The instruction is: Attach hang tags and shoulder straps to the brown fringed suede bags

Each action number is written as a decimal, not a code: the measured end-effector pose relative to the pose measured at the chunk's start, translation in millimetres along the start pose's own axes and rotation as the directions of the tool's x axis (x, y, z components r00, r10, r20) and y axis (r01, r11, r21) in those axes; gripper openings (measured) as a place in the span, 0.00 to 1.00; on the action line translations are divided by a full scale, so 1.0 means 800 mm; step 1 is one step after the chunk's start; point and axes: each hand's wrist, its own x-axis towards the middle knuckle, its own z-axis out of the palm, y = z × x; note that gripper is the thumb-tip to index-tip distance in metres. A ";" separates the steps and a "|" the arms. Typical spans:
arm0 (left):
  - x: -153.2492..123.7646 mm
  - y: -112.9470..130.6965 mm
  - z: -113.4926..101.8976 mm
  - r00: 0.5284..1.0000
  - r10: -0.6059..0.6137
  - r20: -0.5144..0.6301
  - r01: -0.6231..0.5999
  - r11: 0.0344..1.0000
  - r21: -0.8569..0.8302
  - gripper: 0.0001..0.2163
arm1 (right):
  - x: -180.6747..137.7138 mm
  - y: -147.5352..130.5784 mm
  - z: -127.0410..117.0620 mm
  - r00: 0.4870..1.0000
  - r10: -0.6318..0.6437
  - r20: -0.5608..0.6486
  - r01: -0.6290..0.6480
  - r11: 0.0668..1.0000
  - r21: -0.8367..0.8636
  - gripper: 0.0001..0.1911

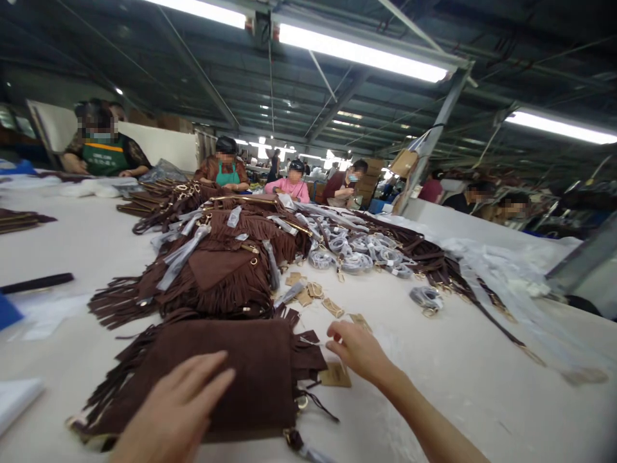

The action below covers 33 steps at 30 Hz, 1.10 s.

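A brown suede fringed bag (231, 379) lies flat on the white table (434, 386) in front of me. My left hand (180, 402) rests open on the bag's near face, fingers stretched flat. My right hand (354, 347) hovers at the bag's right fringe, just above a small tan hang tag (336, 375); its fingers are curled toward a thin cord there, and I cannot see whether they grip it.
A pile of the same fringed brown bags (222, 263) with plastic-wrapped straps lies behind. Loose tan tags (313, 292) and coiled bagged chains (357, 257) lie to the right. Several seated people (226, 168) work along the far edge. A black strip (36, 283) lies at left.
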 end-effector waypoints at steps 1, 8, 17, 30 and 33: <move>0.019 0.025 0.005 0.990 0.085 0.115 -0.082 0.996 -0.024 0.31 | 0.007 0.001 0.007 1.000 -0.009 0.014 0.009 1.000 0.000 0.07; 0.116 0.100 0.038 0.836 0.310 0.453 -0.231 0.947 -0.222 0.24 | 0.023 0.001 0.046 0.999 -0.012 0.043 0.009 0.998 0.069 0.05; 0.109 0.090 0.034 0.868 0.258 0.425 -0.201 0.964 -0.176 0.23 | 0.007 0.009 0.012 0.991 -0.080 -0.106 0.122 0.862 0.493 0.11; 0.157 0.115 0.065 0.903 0.013 0.430 -0.037 0.998 0.047 0.09 | -0.063 -0.024 0.006 0.949 -0.193 0.248 -0.152 0.410 0.899 0.18; 0.159 0.109 0.072 0.921 -0.001 0.390 -0.009 1.000 0.024 0.15 | -0.072 -0.028 0.014 0.943 -0.213 0.254 -0.068 0.625 0.778 0.08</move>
